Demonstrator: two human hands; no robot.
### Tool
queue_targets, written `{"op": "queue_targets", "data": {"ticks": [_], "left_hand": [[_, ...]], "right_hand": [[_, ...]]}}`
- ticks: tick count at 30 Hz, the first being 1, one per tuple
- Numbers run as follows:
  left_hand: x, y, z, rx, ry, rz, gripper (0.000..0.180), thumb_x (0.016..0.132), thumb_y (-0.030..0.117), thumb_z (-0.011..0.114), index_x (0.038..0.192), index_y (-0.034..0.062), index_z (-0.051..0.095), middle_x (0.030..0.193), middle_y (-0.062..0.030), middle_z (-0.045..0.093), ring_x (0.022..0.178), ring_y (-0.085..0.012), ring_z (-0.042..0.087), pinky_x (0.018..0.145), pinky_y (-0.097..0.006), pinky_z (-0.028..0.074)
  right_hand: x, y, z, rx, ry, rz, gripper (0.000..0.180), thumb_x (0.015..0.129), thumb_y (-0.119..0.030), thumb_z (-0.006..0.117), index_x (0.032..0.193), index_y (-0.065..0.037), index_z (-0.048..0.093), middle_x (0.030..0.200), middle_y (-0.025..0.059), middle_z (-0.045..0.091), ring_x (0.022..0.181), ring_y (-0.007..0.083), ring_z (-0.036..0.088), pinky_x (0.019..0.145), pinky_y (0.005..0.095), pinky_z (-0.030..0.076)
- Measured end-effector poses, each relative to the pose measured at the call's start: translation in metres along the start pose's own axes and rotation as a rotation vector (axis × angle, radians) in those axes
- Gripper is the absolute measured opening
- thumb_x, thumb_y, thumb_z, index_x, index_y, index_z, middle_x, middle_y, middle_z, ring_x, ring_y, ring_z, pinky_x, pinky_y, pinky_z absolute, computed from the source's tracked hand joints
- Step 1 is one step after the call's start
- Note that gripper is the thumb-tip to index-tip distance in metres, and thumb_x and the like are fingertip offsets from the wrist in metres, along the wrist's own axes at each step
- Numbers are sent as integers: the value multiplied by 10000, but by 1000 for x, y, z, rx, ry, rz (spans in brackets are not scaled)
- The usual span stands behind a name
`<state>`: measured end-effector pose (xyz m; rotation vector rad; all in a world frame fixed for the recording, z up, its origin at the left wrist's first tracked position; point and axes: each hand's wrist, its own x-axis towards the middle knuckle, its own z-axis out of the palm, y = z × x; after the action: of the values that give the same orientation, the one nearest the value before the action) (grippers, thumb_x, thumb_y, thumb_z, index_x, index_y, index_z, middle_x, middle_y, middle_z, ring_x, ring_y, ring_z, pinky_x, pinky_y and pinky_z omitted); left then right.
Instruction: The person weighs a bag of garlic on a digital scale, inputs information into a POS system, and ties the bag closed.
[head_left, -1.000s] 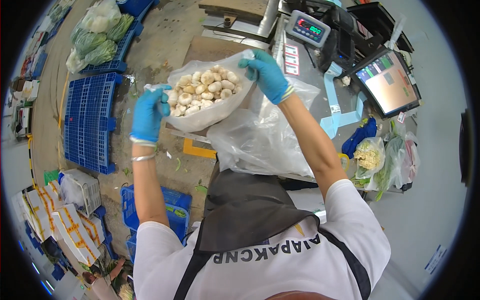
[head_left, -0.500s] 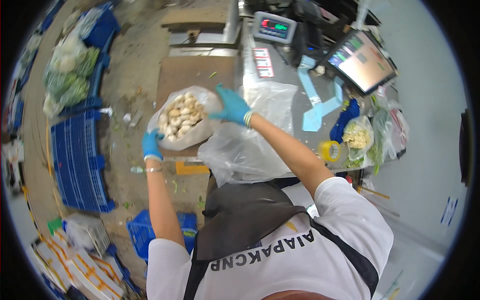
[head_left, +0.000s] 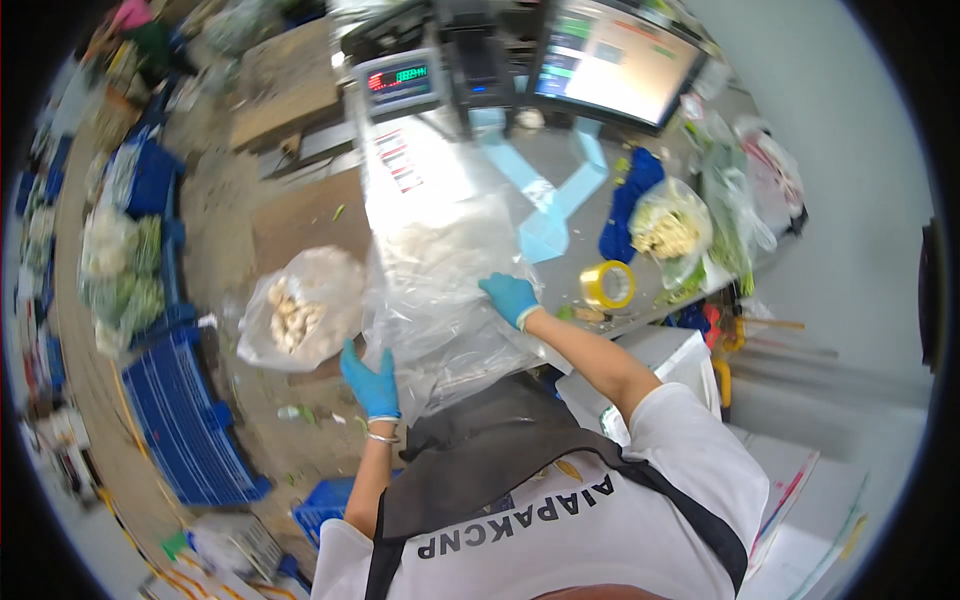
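A clear bag of small white pieces (head_left: 298, 312) lies down to the left on a brown surface, with neither hand on it. My left hand (head_left: 370, 382), in a blue glove, is just right of that bag with its fingers stretched out against the lower edge of a heap of clear plastic bags (head_left: 435, 290). My right hand (head_left: 511, 297), also in a blue glove, lies on the right side of the heap, fingers curled into the plastic. The heap hangs over the front of the steel counter (head_left: 560, 170).
A scale with a red display (head_left: 400, 80) and a monitor (head_left: 610, 60) stand at the counter's back. A yellow tape roll (head_left: 607, 284), a bag of pale produce (head_left: 665, 230) and a blue cloth (head_left: 628, 200) sit to the right. Blue crates (head_left: 185, 425) and bagged greens (head_left: 120, 270) fill the floor at left.
The bag of white pieces, held up in both hands before, now lies low at left. Both hands have left it and moved onto the heap of clear plastic.
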<state>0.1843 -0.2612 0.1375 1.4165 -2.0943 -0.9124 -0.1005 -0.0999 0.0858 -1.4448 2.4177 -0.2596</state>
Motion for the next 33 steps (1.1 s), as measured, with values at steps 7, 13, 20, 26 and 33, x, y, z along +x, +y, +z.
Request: {"op": "queue_targets", "data": {"ticks": [7, 13, 20, 26, 33], "left_hand": [[-14, 112, 87, 163, -298, 453, 993, 734, 347, 783, 1525, 69, 252, 1486, -275, 323, 1359, -427, 332, 1117, -476, 291], [7, 131, 199, 238, -693, 677, 931, 756, 344, 776, 1475, -15, 306, 1523, -283, 262, 1397, -422, 292, 1112, -471, 324], [70, 89, 254, 143, -716, 608, 981, 783, 487, 743, 1402, -140, 311, 1451, -336, 350, 1358, -443, 336, 1133, -461, 285], [21, 72, 205, 103, -376, 695, 937, 786, 430, 785, 1408, -100, 327, 1343, -291, 485, 1200, -386, 527, 1042, -451, 437], [-140, 111, 185, -79, -459, 1478, 810, 926, 467, 590, 1425, -107, 313, 1439, -282, 377, 1319, -408, 405, 1111, -466, 338]], "right_hand": [[27, 105, -119, -304, 342, 85, 122, 791, -90, 579, 846, -140, 676, 893, 86, 632, 820, 260, 670, 610, 382, 547], [-39, 184, -192, -499, 521, 542, 407, 825, -215, 630, 1214, -104, 587, 1121, 115, 615, 1056, 285, 593, 872, 500, 449], [-234, -24, -142, 189, 447, 492, 695, 853, -382, 659, 1453, -133, 413, 1267, 164, 577, 1130, 335, 565, 968, 465, 422], [-445, -219, 28, 704, 304, 1202, 546, 885, -432, 606, 1340, -134, 558, 1121, 172, 647, 1003, 380, 615, 881, 462, 482], [-540, -360, 83, 729, 499, 1840, 534, 856, -422, 637, 1292, -114, 597, 1095, 171, 656, 989, 373, 625, 878, 446, 493]]}}
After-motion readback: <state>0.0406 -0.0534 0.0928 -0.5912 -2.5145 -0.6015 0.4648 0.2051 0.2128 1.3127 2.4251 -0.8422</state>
